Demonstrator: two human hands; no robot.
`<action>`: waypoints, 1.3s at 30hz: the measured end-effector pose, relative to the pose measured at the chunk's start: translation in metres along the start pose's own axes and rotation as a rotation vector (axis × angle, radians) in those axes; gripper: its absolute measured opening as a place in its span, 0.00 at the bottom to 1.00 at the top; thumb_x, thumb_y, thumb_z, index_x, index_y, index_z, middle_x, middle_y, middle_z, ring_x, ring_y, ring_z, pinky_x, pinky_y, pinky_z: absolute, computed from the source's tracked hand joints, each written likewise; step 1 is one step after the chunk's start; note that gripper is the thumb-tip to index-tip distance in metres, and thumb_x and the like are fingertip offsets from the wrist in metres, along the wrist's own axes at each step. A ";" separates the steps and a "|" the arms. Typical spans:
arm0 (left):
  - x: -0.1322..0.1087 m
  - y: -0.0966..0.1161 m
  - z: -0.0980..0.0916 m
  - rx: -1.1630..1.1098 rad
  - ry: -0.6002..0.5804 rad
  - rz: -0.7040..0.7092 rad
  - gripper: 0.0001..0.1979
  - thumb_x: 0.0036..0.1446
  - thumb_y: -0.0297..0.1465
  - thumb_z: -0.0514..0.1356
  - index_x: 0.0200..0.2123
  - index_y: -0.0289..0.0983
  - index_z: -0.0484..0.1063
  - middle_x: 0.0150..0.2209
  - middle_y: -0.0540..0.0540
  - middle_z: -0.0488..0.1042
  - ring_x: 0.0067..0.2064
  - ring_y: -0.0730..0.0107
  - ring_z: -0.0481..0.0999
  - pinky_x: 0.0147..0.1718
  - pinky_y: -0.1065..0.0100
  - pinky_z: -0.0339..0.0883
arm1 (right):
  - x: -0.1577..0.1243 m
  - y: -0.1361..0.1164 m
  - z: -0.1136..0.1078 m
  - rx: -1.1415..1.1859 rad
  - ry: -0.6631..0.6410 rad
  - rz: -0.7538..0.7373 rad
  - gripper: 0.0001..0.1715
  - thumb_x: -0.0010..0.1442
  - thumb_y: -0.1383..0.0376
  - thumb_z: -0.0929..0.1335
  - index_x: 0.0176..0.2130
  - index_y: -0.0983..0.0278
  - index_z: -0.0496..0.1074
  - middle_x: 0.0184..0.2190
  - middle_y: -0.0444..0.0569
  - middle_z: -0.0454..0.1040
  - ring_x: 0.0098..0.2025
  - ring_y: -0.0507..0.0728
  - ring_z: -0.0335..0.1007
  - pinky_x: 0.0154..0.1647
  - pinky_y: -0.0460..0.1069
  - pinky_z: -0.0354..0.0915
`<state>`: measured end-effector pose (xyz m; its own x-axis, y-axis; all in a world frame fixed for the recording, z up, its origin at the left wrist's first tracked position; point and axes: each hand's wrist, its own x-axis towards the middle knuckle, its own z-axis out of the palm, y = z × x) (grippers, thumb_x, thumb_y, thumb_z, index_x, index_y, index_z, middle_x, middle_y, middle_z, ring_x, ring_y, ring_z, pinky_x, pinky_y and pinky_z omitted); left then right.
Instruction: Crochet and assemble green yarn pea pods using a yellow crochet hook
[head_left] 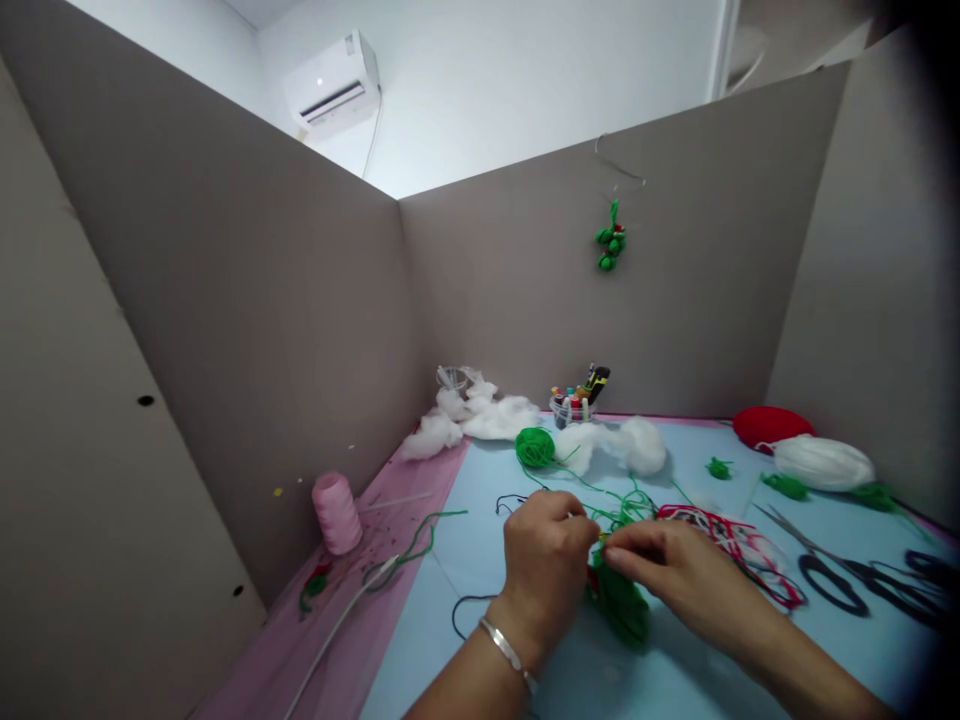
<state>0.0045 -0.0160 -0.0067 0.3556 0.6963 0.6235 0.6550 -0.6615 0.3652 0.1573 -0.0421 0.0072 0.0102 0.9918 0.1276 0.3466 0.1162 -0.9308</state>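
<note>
My left hand (546, 560), with a silver bangle on the wrist, is closed in a pinch just above the blue table mat (480, 500). My right hand (660, 568) meets it fingertip to fingertip, also pinched. Between and under them lies a green crocheted yarn piece (621, 605), which both hands grip at its top edge. Green yarn strands run from the hands back to a green yarn ball (535, 447). A tangle of red and white yarn (739, 548) lies just right of my right hand.
Black scissors (847, 575) lie at the right. White stuffing (615, 442), a red yarn ball (771, 424), a white yarn skein (823, 463) and a tub of small items (574, 405) sit at the back. A pink thread spool (337, 512) stands left. Grey partitions wall the desk.
</note>
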 end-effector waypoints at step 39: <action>0.003 0.006 0.004 -1.323 -0.306 -0.357 0.39 0.30 0.17 0.70 0.49 0.38 0.66 0.35 0.48 0.78 0.44 0.64 0.73 0.47 0.64 0.60 | 0.003 0.000 -0.012 0.052 0.428 -0.082 0.19 0.49 0.50 0.68 0.22 0.63 0.71 0.18 0.43 0.68 0.23 0.53 0.62 0.24 0.46 0.57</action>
<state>0.0122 -0.0169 -0.0054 0.5467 0.7993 0.2495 -0.3039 -0.0882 0.9486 0.1681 -0.0399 0.0120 0.3763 0.8686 0.3225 0.3155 0.2072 -0.9261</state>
